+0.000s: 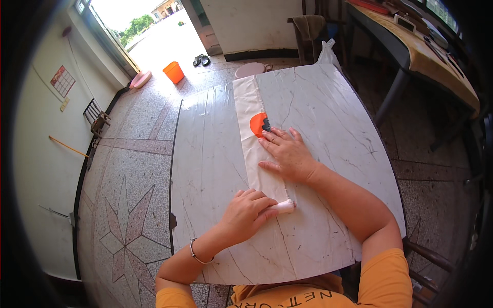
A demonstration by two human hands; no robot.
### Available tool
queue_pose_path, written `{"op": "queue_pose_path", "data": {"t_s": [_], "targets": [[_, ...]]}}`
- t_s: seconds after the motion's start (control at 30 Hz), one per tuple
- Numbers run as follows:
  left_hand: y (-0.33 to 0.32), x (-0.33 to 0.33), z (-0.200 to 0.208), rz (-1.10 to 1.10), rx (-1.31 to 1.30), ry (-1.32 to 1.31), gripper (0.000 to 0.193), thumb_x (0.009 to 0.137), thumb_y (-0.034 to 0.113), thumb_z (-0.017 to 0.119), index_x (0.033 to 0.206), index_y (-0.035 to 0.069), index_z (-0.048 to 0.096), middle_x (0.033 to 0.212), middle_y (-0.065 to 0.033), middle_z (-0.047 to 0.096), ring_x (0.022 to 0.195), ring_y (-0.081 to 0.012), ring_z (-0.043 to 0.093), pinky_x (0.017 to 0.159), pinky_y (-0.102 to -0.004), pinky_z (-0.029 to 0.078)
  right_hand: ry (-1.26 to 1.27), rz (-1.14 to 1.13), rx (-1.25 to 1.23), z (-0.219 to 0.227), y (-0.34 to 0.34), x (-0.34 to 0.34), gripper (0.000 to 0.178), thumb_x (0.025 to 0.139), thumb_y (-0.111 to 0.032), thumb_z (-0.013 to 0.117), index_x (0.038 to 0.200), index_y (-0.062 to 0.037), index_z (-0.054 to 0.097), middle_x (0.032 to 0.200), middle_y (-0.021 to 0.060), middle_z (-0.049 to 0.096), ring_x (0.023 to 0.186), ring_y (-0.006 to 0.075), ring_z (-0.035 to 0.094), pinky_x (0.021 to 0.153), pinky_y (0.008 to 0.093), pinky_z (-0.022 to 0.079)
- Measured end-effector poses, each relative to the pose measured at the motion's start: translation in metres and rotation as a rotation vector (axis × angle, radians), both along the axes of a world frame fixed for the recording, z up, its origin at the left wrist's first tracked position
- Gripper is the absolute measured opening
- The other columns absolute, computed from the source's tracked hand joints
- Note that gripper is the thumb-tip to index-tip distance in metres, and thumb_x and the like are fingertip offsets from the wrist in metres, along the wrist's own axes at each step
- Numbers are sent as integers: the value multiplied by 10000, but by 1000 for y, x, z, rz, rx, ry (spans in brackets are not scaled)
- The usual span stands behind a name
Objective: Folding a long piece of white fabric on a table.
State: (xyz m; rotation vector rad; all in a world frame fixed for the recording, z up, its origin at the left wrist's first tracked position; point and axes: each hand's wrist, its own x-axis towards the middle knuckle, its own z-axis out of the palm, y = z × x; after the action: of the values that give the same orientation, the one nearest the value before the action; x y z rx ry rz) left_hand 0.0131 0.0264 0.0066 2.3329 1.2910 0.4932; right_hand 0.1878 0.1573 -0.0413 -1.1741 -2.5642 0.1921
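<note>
A long, folded strip of cream cloth (pixel 248 100) runs away from me across the marble-patterned table (pixel 328 102). It bears an orange round print with a black patch, partly next to my fingertips. The near end is wound into a small roll (pixel 285 206). My left hand (pixel 249 211) is closed around the left part of this roll, its fingers hiding that part. Farther along, my right hand (pixel 287 154) rests flat on the strip and its right edge, fingers spread just below the print.
An orange bucket (pixel 173 73) and dark slippers (pixel 202 60) are on the floor by the doorway. A pink stool (pixel 250 70) touches the table's far edge in view. At the right stands a cloth-covered side table (pixel 426 56); a wooden chair (pixel 96 117) is by the left wall.
</note>
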Motion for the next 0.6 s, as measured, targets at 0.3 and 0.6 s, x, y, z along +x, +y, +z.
{"op": "queue_pose_path", "data": {"t_s": [0.3,0.6], "targets": [[1,7,-20,121,251,-92,192,816,169,762,982,89,709,935,-41,665,894,-244,599,803,-373,459,-10,0,24,2,1,1,670,972,-552,475,1454,-87,479,1539,101,427,1463,261,313,1182,569,171],[2,11,-6,92,214,58,177,835,200,746,977,101,710,916,-28,665,893,-237,602,788,-368,431,-12,-11,9,-1,1,2,662,980,-546,476,1460,-91,473,1542,110,418,1476,264,286,1188,559,147]]}}
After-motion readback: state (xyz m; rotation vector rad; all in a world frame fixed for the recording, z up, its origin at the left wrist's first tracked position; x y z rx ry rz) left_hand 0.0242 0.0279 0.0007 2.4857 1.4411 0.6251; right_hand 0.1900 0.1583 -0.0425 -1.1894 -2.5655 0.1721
